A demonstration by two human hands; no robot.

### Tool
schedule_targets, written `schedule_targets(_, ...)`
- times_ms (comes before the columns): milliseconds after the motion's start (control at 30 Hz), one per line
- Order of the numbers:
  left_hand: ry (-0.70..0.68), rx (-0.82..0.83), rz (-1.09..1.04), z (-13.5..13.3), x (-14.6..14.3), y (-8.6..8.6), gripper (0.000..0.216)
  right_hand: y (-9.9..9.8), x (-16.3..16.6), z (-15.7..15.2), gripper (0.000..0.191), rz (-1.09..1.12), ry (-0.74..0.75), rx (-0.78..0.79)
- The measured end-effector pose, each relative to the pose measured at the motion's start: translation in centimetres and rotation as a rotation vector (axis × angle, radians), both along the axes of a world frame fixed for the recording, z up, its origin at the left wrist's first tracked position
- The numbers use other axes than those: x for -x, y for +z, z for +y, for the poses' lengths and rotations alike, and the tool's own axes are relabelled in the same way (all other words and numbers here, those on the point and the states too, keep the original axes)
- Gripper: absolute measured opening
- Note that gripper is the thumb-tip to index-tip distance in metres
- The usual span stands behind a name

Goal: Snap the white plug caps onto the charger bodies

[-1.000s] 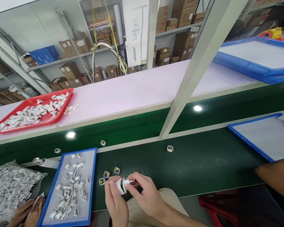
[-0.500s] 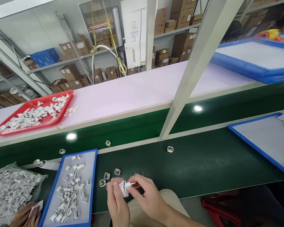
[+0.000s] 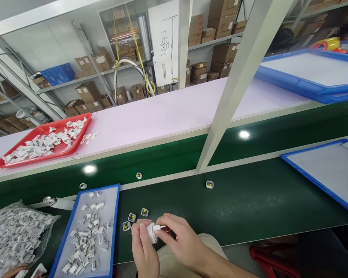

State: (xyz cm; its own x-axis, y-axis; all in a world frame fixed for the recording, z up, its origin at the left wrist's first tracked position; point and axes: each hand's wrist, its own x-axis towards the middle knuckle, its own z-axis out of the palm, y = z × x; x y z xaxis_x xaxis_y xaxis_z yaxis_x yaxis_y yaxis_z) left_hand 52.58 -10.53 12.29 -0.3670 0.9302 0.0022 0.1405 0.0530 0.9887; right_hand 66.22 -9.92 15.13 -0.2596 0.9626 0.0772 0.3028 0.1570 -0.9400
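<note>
At the near edge of the green bench, my left hand and my right hand both pinch a small white plug part. The left fingers wrap its body; the right fingers press a thin white piece against its right side. Three small white square pieces with yellow-and-black tops lie on the green mat just left of my hands. A blue tray with several loose white plastic parts sits further left.
A clear bag of white parts lies at far left, with another person's hand below it. Small square pieces ride the green belt. A red tray of parts rests on the pink shelf. Blue trays stand right. A white post rises centre.
My hands pressed the white part closer together and shifted slightly down. The pieces on the belt drifted right. The other person's hands at lower left dropped almost out of view; the arm at right left.
</note>
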Motion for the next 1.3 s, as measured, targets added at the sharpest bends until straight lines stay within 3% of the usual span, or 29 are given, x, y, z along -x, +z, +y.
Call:
schedule_targets(233, -0.068, -0.087, 0.081, -0.3, 0.7, -1.0, 0.054, 1.1, -0.5, 0.5, 0.019, 0.011, 0.064, -0.022)
schedule_targets(467, -0.08, -0.218, 0.126, -0.5, 0.5, -1.0, 0.044, 0.5, 0.2, -0.5, 0.018, 0.047, -0.001, -0.062)
schedule_targets(600, -0.137, -0.292, 0.19, -0.3, 0.5, -0.8, 0.043, 0.4, 0.5, -1.2, 0.02, 0.068, -0.038, -0.01)
schedule_targets(800, -0.229, -0.19, 0.221, -0.3, 0.6, -0.8, 0.044, -0.2, 0.0, -1.1, 0.02, 0.096, -0.085, 0.018)
schedule_targets(933, -0.278, 0.023, 0.233, -0.2, -0.1, -1.4, 0.049, -3.4, -0.5, -0.4, 0.027, 0.259, -0.109, 0.197)
schedule_targets(1100, -0.353, 0.329, 0.06, -0.2, -1.1, -4.0, 0.065, -11.3, -2.6, 0.9, 0.056, 0.279, -0.155, 0.404)
schedule_targets(1200, -0.345, 0.429, 0.001, -0.7, -0.4, -5.8, 0.077, -15.9, -7.6, 1.6, 0.051, 0.166, -0.367, 0.471)
schedule_targets(1300, -0.395, 0.52, -0.039, -1.3, 1.5, -6.7, 0.076, -18.7, -15.2, 1.8, 0.034, -0.032, -0.62, 0.536)
